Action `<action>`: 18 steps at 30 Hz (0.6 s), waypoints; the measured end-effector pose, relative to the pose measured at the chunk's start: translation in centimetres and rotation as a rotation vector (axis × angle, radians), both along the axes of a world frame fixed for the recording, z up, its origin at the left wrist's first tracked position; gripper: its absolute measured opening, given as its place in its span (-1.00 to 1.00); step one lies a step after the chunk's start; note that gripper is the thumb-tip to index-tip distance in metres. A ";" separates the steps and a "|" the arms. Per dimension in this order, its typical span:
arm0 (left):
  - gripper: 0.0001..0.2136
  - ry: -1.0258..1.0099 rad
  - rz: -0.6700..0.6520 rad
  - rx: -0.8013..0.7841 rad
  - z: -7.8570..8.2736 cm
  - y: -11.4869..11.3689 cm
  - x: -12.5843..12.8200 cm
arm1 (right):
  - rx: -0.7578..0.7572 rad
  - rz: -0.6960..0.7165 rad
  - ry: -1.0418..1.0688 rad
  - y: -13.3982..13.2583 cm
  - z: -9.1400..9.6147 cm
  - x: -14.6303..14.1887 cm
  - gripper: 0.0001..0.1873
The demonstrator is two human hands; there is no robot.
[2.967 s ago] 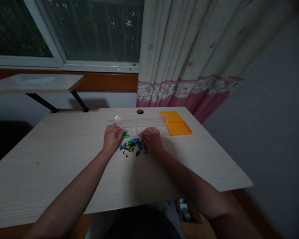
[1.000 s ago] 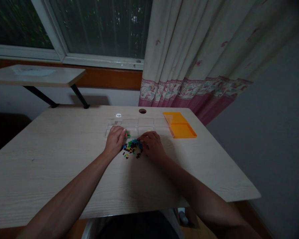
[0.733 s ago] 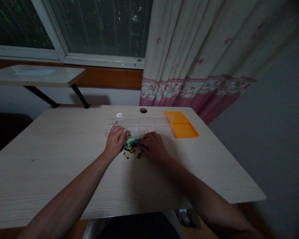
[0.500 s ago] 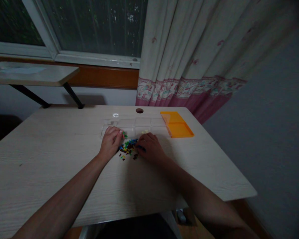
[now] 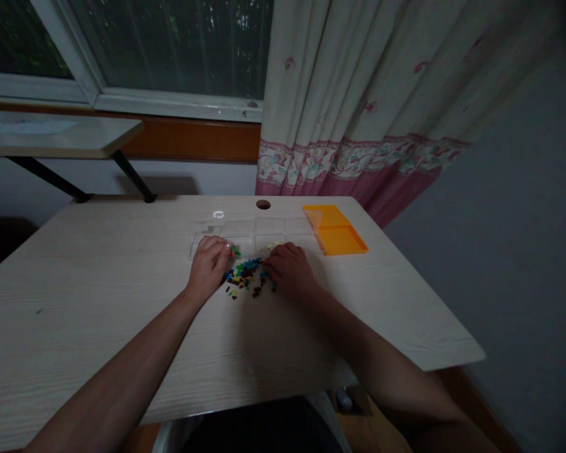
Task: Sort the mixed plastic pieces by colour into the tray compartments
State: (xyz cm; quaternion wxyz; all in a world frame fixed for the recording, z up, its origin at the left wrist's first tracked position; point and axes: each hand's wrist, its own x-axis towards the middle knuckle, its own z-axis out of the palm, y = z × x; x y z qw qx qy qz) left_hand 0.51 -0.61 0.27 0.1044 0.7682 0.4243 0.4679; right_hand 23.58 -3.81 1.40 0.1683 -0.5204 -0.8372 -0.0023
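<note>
A small heap of tiny coloured pieces (image 5: 246, 277), blue, green, yellow and dark, lies on the pale wooden table (image 5: 99, 296). My left hand (image 5: 208, 267) rests at the heap's left edge with its fingers curled and pinched by some green pieces. My right hand (image 5: 290, 269) lies palm down at the heap's right edge, fingers bent over the pieces. What either hand holds is too small to see. Just behind the hands sits a clear compartment tray (image 5: 252, 231), with a few pale yellow pieces in one cell.
An orange lid (image 5: 336, 229) lies to the right of the clear tray. A round cable hole (image 5: 263, 204) is at the table's far edge. Behind are a window, a flowered curtain and a second small table (image 5: 56, 133) at the left.
Both hands have stayed at the heap, shifting only slightly among the pieces. A few pale yellow pieces have appeared in a tray cell. The camera has swayed a little.
</note>
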 end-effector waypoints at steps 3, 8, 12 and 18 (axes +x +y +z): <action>-0.65 -0.002 0.001 0.008 0.0 0.0 0.0 | 0.011 0.008 -0.013 0.0 0.0 0.0 -0.83; -0.64 -0.004 0.006 0.010 -0.1 0.0 0.0 | 0.011 -0.012 -0.054 -0.2 0.6 0.0 -0.78; -0.65 -0.011 -0.007 0.014 -0.1 0.1 0.0 | -0.046 0.022 -0.111 -0.3 1.1 0.2 -0.78; -0.65 0.000 -0.011 0.014 0.1 -0.1 0.0 | -0.050 0.042 -0.161 -0.2 1.1 0.4 -0.81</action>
